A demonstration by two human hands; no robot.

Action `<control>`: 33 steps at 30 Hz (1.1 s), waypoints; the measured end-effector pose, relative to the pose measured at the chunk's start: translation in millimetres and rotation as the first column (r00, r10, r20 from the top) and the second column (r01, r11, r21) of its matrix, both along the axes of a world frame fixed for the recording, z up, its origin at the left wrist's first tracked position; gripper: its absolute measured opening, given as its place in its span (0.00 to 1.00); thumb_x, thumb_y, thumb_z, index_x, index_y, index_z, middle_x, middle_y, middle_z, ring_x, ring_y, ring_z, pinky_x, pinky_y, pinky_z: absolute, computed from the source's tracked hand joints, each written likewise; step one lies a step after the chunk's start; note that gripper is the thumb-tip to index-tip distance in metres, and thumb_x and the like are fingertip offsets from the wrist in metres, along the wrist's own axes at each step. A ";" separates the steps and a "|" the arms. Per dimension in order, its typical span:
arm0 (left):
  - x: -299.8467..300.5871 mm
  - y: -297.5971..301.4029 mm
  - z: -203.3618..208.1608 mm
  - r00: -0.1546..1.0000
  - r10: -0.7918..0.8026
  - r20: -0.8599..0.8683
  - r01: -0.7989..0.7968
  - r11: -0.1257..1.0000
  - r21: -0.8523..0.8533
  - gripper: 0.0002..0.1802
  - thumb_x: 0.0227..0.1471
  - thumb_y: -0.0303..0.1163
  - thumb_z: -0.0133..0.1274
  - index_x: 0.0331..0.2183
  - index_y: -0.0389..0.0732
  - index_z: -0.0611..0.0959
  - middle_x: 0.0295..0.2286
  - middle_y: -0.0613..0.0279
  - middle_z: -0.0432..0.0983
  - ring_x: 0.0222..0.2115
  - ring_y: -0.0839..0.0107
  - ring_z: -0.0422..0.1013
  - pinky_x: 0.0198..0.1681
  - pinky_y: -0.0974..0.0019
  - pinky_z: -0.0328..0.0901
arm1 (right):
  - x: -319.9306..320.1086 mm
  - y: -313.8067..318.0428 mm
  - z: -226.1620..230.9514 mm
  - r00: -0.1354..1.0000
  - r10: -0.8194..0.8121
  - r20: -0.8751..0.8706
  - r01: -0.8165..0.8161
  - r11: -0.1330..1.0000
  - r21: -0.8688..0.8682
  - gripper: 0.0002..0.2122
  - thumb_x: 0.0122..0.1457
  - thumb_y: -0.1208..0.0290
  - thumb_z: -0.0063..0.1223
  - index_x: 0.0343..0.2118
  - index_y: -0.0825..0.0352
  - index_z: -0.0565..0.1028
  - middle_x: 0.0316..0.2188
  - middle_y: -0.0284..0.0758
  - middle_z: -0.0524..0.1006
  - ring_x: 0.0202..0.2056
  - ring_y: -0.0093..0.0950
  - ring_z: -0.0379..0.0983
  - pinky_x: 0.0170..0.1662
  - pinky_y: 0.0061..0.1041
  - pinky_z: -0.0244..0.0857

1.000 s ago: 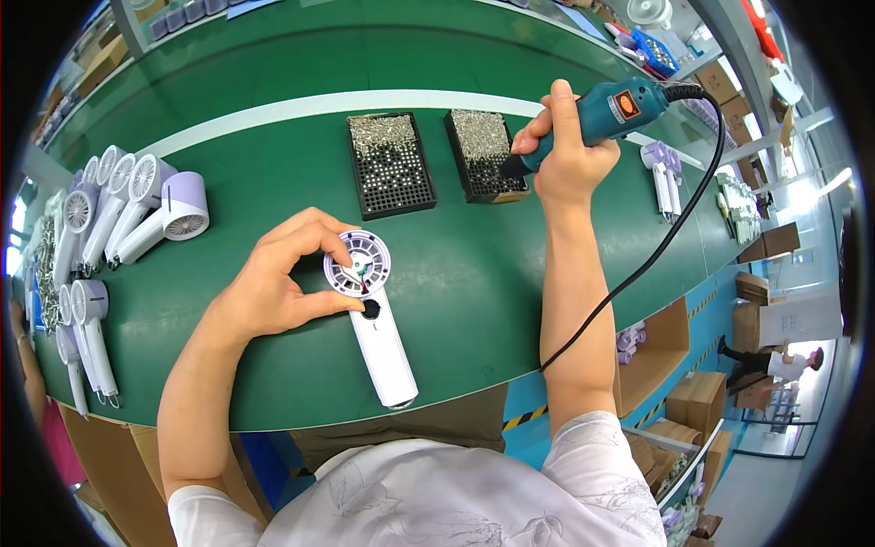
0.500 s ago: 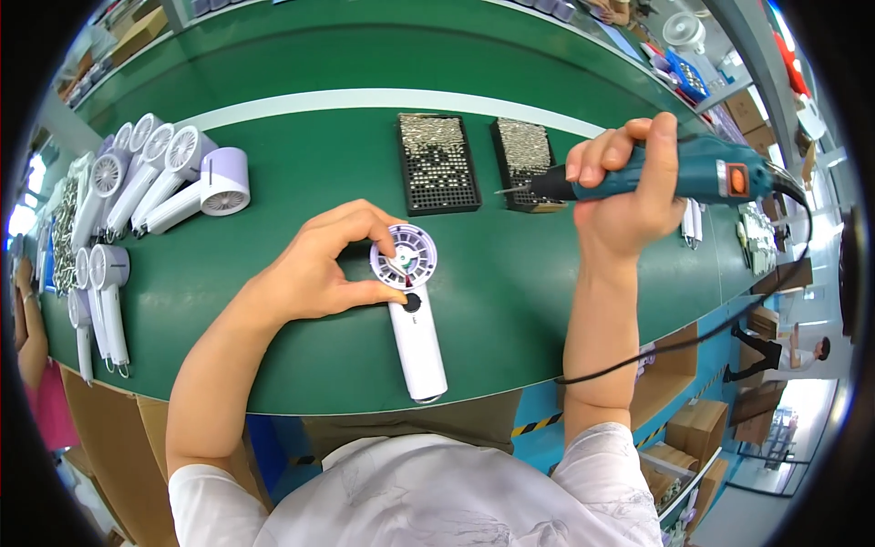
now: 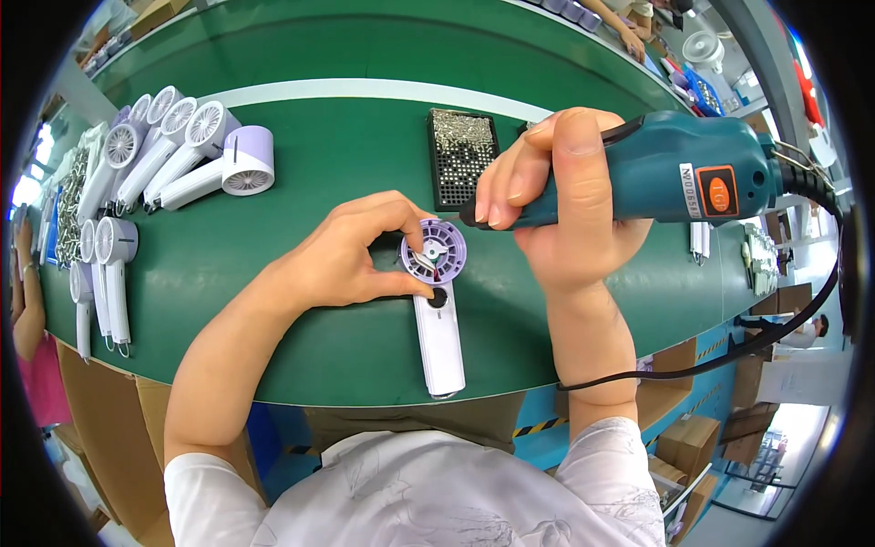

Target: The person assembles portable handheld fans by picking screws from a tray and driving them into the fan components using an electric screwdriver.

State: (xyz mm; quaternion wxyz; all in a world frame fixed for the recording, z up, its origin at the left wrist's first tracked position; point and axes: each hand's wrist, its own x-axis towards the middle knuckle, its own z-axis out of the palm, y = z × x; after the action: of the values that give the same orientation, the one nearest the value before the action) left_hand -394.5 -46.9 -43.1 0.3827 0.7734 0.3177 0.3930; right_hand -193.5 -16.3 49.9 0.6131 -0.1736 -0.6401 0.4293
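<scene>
A handheld fan (image 3: pixel 441 351) with a white handle and lilac round head lies on the green table, its handle toward me. Fingers and thumb of my left hand (image 3: pixel 351 251) close around the left side of its head, where the inner parts show uncovered. Raised over the table, my right hand (image 3: pixel 579 196) grips a teal electric screwdriver (image 3: pixel 679 169) with a black cord. The tool's nose points left, above and to the right of the fan head; I cannot make out its bit. Beyond the fan stands a black screw tray (image 3: pixel 463 169) holding rows of small screws.
Several lilac-and-white fans (image 3: pixel 205 128) lie at the left, with more (image 3: pixel 111 246) nearer the left edge. The cord (image 3: pixel 693 369) loops down at the right. Another person's hand (image 3: pixel 631 41) shows at the far side. Cardboard boxes (image 3: pixel 688 442) stand below at the right.
My right hand has brought the screwdriver leftward and nearer to the fan, now covering the second screw tray. My left hand keeps its hold on the fan head.
</scene>
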 end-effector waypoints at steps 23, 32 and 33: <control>-1.6 0.5 -4.5 1.000 -0.002 -0.020 0.003 0.999 0.048 0.25 0.36 0.34 0.77 0.32 0.38 0.78 0.34 0.57 0.77 0.37 0.58 0.74 0.40 0.60 0.69 | -26.1 4.9 -20.8 0.992 0.011 0.123 -0.011 1.000 0.002 0.03 0.64 0.81 0.53 0.32 0.73 0.73 0.16 0.35 0.73 0.14 0.23 0.70 0.18 0.23 0.66; -1.9 0.8 -5.2 1.000 0.015 -0.027 -0.014 0.999 0.048 0.24 0.37 0.37 0.76 0.32 0.39 0.79 0.33 0.59 0.76 0.34 0.59 0.72 0.38 0.60 0.67 | -28.4 11.5 -22.3 0.984 0.067 0.166 -0.065 0.998 -0.021 0.06 0.62 0.81 0.56 0.29 0.72 0.72 0.15 0.35 0.73 0.14 0.23 0.71 0.18 0.22 0.66; -1.9 0.6 -4.2 0.999 0.018 -0.028 -0.016 0.999 0.052 0.24 0.37 0.37 0.76 0.32 0.39 0.79 0.33 0.59 0.76 0.34 0.59 0.72 0.38 0.60 0.67 | -29.2 11.4 -21.3 0.985 0.071 0.157 -0.066 0.997 -0.032 0.06 0.62 0.81 0.57 0.29 0.71 0.72 0.15 0.34 0.73 0.14 0.23 0.71 0.18 0.22 0.66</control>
State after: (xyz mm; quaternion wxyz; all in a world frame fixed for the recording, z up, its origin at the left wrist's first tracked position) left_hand -396.5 -46.3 -47.3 0.3548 0.7857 0.3195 0.3933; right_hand -222.7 -4.9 28.6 0.5428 -0.1933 -0.6866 0.4435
